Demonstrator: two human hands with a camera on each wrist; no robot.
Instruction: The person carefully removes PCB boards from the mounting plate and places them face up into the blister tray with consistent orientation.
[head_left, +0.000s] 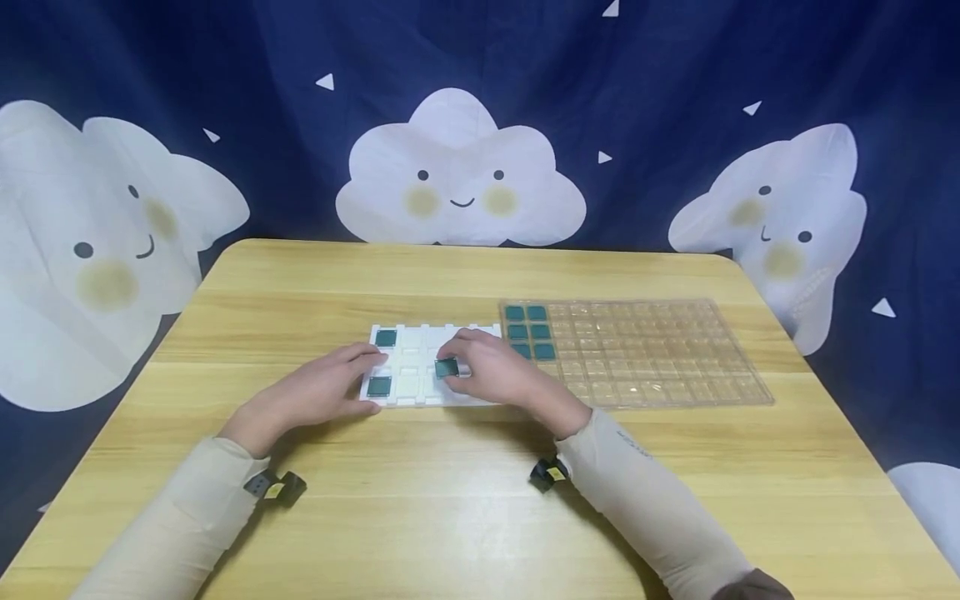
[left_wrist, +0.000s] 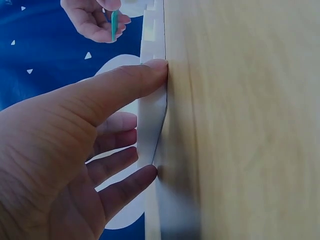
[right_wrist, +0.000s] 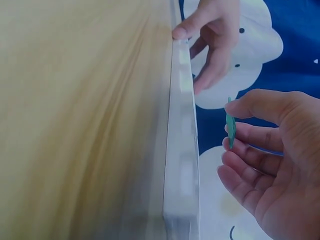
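Observation:
A white tray [head_left: 411, 392] with shallow recesses lies on the wooden table. One dark green square chip [head_left: 386, 338] sits in its far left corner and another green chip [head_left: 379, 386] near its front left corner. My left hand [head_left: 322, 389] holds the tray's left end; in the left wrist view its thumb [left_wrist: 150, 75] lies against the front edge. Over the tray's right half, my right hand [head_left: 495, 367] pinches a thin green square chip [right_wrist: 230, 125] between thumb and fingertips. The right wrist view shows this chip on edge, raised above the tray.
A clear plastic tray [head_left: 660, 354] with many small pockets lies right beside the white one. Several green chips [head_left: 540, 332] fill pockets at its left end. The wooden table [head_left: 450, 517] stretches toward me. Behind it hangs a dark blue curtain [head_left: 480, 50] with cloud prints.

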